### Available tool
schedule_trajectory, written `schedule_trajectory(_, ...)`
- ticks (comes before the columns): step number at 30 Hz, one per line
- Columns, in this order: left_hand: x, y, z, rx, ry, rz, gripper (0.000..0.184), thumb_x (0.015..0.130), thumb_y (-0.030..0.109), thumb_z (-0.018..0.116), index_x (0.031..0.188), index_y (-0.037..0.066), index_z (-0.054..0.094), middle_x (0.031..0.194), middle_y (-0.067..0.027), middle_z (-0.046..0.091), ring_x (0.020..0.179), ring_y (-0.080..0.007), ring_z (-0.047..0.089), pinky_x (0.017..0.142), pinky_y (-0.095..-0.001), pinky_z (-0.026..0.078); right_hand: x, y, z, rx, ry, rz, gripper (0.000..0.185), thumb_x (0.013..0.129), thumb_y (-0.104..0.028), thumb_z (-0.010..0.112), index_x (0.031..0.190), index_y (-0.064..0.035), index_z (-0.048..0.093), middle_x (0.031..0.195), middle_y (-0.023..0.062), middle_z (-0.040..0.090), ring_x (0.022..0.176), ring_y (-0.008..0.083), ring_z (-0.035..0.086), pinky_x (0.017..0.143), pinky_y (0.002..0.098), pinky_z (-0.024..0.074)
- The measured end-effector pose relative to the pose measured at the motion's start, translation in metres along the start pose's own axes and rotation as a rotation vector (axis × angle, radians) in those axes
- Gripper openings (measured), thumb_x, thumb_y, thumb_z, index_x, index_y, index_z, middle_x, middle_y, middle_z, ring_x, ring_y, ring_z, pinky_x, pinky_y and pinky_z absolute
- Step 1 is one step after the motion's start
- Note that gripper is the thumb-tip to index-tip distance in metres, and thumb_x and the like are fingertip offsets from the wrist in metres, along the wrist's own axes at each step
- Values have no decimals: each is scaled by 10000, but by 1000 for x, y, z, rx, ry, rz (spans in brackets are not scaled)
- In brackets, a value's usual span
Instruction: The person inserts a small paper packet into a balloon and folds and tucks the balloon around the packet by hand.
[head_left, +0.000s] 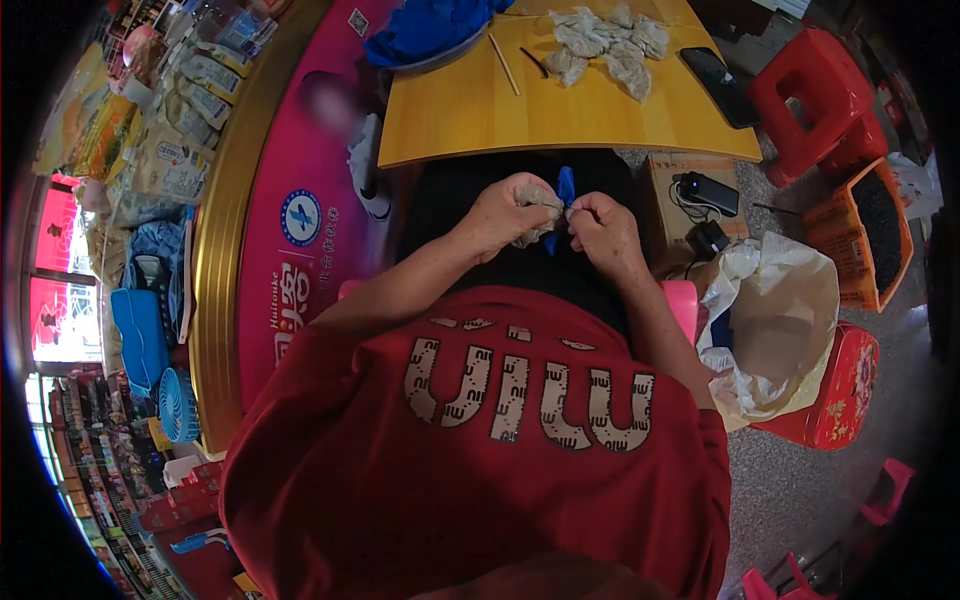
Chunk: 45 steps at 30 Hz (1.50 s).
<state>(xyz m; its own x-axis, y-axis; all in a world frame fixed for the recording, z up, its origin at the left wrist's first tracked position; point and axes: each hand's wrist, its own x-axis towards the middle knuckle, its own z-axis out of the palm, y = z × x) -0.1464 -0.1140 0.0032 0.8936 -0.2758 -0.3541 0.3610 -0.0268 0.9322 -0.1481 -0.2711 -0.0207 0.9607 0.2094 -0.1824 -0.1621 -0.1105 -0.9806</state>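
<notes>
Just beyond the front edge of the wooden table (560, 130), over the lap, my two hands are close together. A small, pale, crumpled bundle (537, 215) is held by my left hand (505, 217), whose fingers wrap round it. My right hand (602, 230) is closed in a pinch at a strip of blue material (566, 187). That strip stands up between the hands, and its lower part shows below them. What the bundle contains is too small to tell.
On the table are a blue-covered tray (430, 35), a stick (504, 64), small clear bags (610, 45) and a phone (718, 85). To the right are a cardboard box (670, 200), a lined bin (780, 340), red stools (815, 95) and an orange basket (845, 235).
</notes>
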Motion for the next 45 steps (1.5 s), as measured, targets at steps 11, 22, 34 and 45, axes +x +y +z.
schedule_trajectory(11, 2, 5, 1, 319, 31, 116, 108, 700, 87, 551, 784, 27, 520, 760, -36, 524, 684, -105, 509, 598, -214, 416, 2, 7, 4, 182, -32, -57, 60, 740, -73, 453, 692, -36, 461, 587, 9, 452, 503, 74, 430, 479, 189, 358)
schedule_trajectory(22, 4, 10, -6, 415, 29, 62, 179, 678, 106, 541, 839, 27, 530, 721, -52, 552, 672, -105, 523, 601, -225, 423, -1, 8, 7, 227, -102, -129, 19, 740, -40, 433, 725, -42, 445, 631, 3, 452, 563, 69, 427, 525, 183, 350)
schedule_trajectory(34, -4, 11, 0, 624, 5, 307, 218, 713, 116, 545, 918, 40, 533, 737, -42, 528, 674, -113, 517, 610, -221, 416, -1, 5, 7, 274, -74, -125, 57, 780, -82, 419, 739, -49, 440, 633, -8, 439, 578, 68, 427, 539, 188, 361)
schedule_trajectory(45, -6, 27, 5, 942, 86, 351, 109, 645, 109, 535, 714, 25, 523, 726, -102, 532, 698, -236, 536, 615, -307, 422, -2, 10, 10, 191, -130, -254, 48, 764, -63, 452, 726, -33, 447, 613, 3, 449, 542, 69, 430, 507, 201, 367)
